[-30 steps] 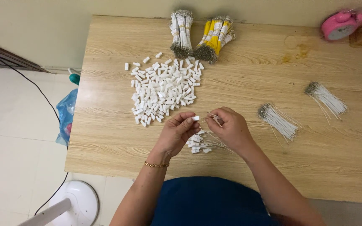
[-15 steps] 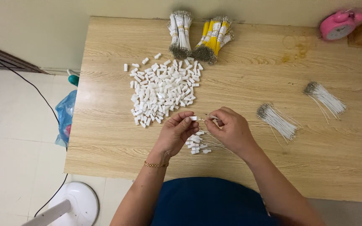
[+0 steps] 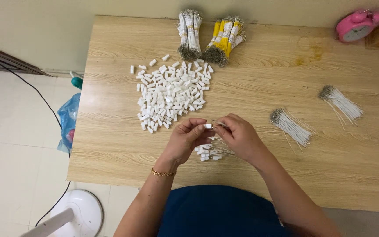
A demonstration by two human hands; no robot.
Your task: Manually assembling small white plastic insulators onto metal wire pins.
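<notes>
My left hand [image 3: 184, 141] pinches a small white plastic connector [image 3: 207, 126] between thumb and fingertips. My right hand [image 3: 238, 135] holds a thin white wire [image 3: 219, 125] with its end at that connector. Both hands hover over the wooden table [image 3: 286, 175] near its front edge. Just below them lies a small heap of wires with connectors fitted [image 3: 210, 152]. A large pile of loose white connectors [image 3: 169, 92] spreads out just beyond my left hand.
Two fans of loose white wires [image 3: 289, 125] [image 3: 341, 100] lie to the right. Bundles of white wires [image 3: 189, 35] and yellow wires [image 3: 224, 39] rest at the back edge. A pink alarm clock [image 3: 355, 25] stands at back right. A blue bag [image 3: 69, 125] and fan base [image 3: 73, 215] sit on the floor left.
Both hands stay in the same spot; the fingers have shifted slightly around the connector and wire.
</notes>
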